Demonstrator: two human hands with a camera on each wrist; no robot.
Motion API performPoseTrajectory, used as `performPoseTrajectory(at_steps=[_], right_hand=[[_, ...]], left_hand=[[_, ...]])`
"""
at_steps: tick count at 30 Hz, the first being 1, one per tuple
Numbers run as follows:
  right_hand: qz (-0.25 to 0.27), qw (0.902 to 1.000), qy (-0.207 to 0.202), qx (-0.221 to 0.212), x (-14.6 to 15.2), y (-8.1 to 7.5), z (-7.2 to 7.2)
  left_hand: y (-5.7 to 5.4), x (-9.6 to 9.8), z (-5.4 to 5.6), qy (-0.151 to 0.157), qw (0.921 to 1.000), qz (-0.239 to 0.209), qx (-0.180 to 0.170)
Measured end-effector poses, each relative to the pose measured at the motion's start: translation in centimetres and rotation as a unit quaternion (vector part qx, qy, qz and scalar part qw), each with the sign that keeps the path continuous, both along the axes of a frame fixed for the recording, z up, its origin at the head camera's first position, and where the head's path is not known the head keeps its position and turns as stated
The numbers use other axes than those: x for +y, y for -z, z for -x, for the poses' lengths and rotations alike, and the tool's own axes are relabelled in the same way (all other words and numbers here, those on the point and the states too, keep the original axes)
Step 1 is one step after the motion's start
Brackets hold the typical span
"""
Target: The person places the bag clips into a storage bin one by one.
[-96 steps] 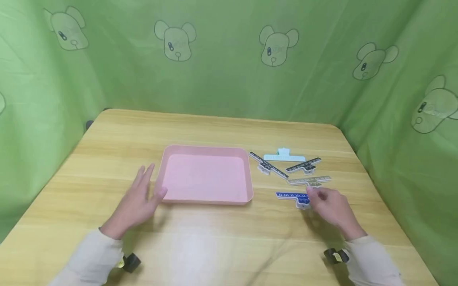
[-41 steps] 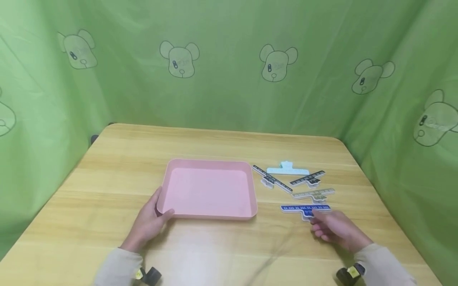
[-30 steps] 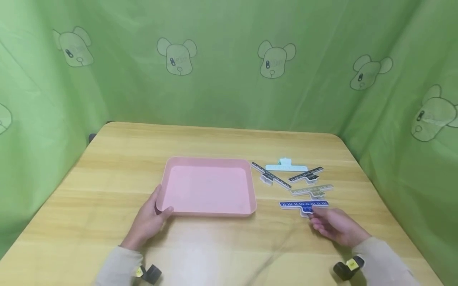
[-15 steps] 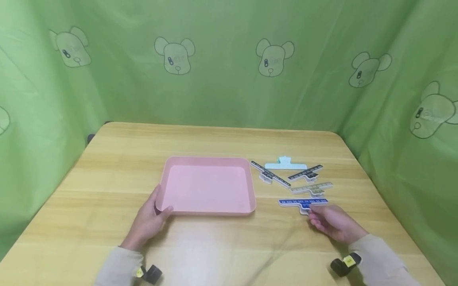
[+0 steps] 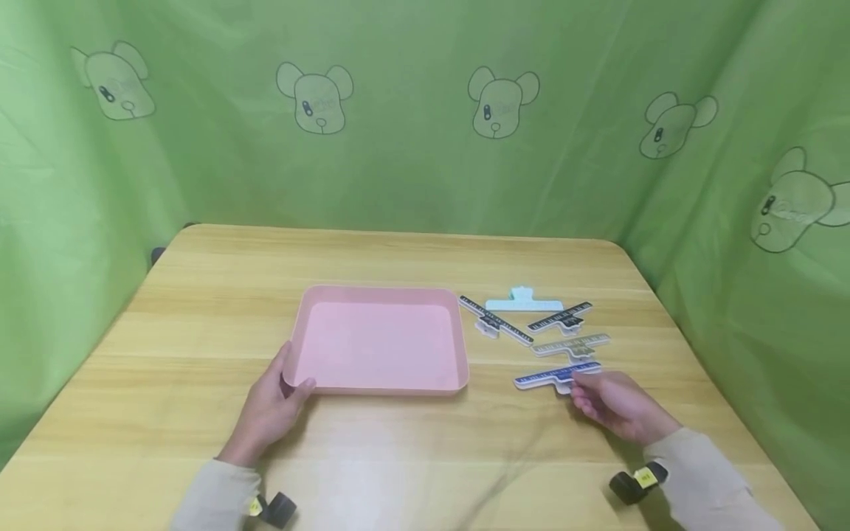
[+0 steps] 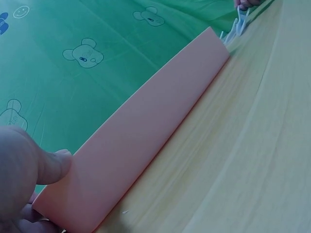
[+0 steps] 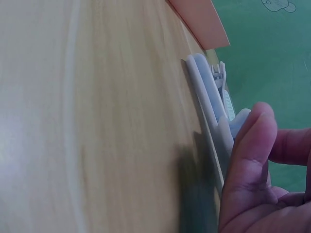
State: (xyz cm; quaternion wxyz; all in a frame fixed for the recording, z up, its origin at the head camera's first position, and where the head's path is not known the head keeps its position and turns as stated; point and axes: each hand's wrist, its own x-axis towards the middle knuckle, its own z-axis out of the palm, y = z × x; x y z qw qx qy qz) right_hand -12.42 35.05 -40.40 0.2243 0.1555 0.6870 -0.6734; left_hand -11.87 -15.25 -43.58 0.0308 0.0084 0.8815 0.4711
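Note:
My left hand grips the near left corner of a pink tray. In the left wrist view its thumb presses the wall of the tray, with fingers partly seen beneath the corner. My right hand pinches the handle of a blue clip with a piano-key pattern, right of the tray. The right wrist view has the thumb of my right hand beside the clip's pale edge; its grip is partly hidden there.
Behind the blue clip lie a gold clip, two black clips, one on the right and one on the left by the tray's side, and a mint clip. A green curtain surrounds the wooden table.
My left hand has come to the tray's corner and taken hold of it. My right hand has turned the blue clip slightly, so its right end now points farther back. The head view has shifted.

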Motion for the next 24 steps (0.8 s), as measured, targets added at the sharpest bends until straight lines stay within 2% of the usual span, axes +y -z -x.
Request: performPoseTrajectory(at_steps=[10, 24], right_hand=[[-0.011, 0.9998, -0.012, 0.012, 0.01, -0.36, 0.08], [-0.063, 0.9967, -0.045, 0.024, -0.29, -0.71, 0.38]], left_hand=[[-0.08, -0.01, -0.02, -0.004, 0.9999, 0.01, 0.0], [-0.11, -0.23, -0.03, 0.007, 0.9999, 0.004, 0.007]])
